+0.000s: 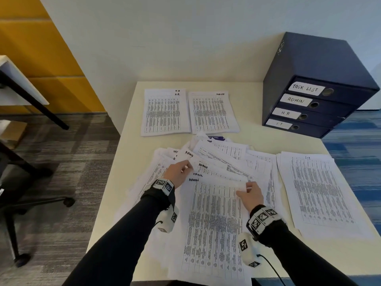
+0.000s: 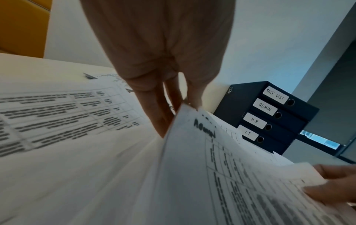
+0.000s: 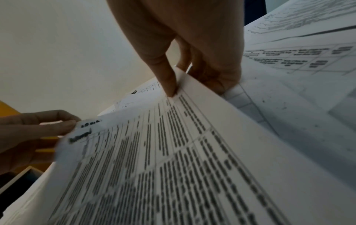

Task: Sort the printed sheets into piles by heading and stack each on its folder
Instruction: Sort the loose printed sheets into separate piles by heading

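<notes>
Held sheets (image 1: 214, 219): a few printed tables headed "ADMIN" in handwriting, lifted at their top edge over the loose heap, in front of the file box.
Left hand (image 1: 179, 172): fingers (image 2: 154, 106) pinch the sheets' top left corner by the "ADMIN" heading.
Right hand (image 1: 250, 193): fingers (image 3: 169, 82) pinch the top right corner, thumb on the printed face.
Loose heap (image 1: 233, 157): unsorted sheets fanned on the bench (image 1: 127, 153), more "ADMIN" headings showing.
HR pile (image 1: 165, 112): left of the file box, headed "HR".
Task list pile (image 1: 212, 112): between the HR pile and the file box, headed "TASK LIST".
IT pile (image 1: 321, 193): in front of the file box; heading too small to read surely.
File box (image 1: 317, 79): dark blue, folders labelled "TASK LIST", "ADMIN", "H.R.", "I.T.".
</notes>
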Available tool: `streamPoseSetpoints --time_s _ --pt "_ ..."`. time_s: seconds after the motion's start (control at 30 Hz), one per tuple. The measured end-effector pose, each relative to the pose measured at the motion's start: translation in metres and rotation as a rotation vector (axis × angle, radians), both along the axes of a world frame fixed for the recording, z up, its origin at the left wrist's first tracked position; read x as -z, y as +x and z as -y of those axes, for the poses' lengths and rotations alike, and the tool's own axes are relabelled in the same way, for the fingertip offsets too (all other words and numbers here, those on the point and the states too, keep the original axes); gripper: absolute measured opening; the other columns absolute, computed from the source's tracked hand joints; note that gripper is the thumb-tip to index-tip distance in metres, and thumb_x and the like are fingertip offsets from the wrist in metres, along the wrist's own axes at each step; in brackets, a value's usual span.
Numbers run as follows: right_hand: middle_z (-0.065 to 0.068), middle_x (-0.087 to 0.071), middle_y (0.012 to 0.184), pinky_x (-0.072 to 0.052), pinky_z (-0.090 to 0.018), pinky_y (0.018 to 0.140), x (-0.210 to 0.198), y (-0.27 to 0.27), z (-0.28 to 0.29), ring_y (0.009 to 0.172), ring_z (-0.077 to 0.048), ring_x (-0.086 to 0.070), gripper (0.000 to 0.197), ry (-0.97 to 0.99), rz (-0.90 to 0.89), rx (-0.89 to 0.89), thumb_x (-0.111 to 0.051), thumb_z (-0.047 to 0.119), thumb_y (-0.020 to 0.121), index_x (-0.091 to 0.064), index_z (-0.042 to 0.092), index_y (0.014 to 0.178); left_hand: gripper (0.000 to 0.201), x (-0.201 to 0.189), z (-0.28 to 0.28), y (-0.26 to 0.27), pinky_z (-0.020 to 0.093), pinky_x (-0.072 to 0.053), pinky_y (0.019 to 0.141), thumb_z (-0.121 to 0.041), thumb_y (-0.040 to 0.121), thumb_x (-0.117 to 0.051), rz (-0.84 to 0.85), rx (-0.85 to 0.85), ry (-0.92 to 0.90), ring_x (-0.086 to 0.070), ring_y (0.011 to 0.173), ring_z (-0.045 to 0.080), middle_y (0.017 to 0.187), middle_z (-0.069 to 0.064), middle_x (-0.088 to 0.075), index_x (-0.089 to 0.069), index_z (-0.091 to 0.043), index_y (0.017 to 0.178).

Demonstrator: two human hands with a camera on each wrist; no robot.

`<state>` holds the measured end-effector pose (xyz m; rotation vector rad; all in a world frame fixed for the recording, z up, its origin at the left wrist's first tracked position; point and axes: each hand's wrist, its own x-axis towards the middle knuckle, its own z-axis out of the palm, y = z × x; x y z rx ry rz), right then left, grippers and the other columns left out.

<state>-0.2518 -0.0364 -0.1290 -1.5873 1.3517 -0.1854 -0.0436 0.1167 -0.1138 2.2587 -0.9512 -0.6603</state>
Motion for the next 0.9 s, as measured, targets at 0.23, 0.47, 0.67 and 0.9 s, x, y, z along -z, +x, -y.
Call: streamPoseSetpoints --time_s 0.23,0.47,0.67,0.9 --pt "-0.002 -0.047 0.078 -0.033 -0.022 0.048 0.005 -0.011 0.004 0.060 -0.012 -0.047 0.049 -0.006 -0.008 0.025 -0.055 -0.005 0.085 -0.038 0.009 0.129 0.063 0.006 0.043 0.000 0.037 -0.050 0.089 0.010 0.080 -0.049 0.424 0.327 0.362 -0.037 0.120 0.025 0.133 0.005 -0.035 -0.039 -0.019 0.134" --pt "-0.006 -0.053 0.103 -0.039 -0.022 0.047 0.010 -0.008 0.004 0.061 -0.013 -0.051 0.043 0.021 0.005 0.047 -0.050 -0.006 0.085 -0.041 0.012 0.123 0.049 0.010 0.057 0.011 0.037 -0.048 0.088 -0.004 0.083 -0.056 0.527 0.431 0.440 -0.040 0.116 0.026 0.128 0.007 -0.037 -0.039 -0.017 0.127" --pt "-0.008 -0.053 0.107 -0.039 -0.024 0.047 0.013 -0.008 0.001 0.060 -0.016 -0.052 0.042 0.027 0.010 0.066 -0.048 -0.005 0.086 -0.041 0.013 0.123 0.034 0.013 0.056 0.014 0.033 -0.046 0.083 -0.006 0.088 -0.051 0.516 0.408 0.387 -0.041 0.114 0.024 0.125 0.005 -0.041 -0.041 -0.015 0.119" --pt "-0.005 -0.051 0.103 -0.037 -0.023 0.046 0.008 -0.005 -0.002 0.060 -0.015 -0.050 0.039 0.025 -0.026 0.029 -0.046 -0.004 0.089 -0.039 0.010 0.125 0.035 0.021 0.044 0.021 0.039 -0.045 0.093 -0.023 0.086 -0.059 0.406 0.378 0.429 -0.037 0.116 0.025 0.128 0.006 -0.037 -0.043 -0.017 0.117"
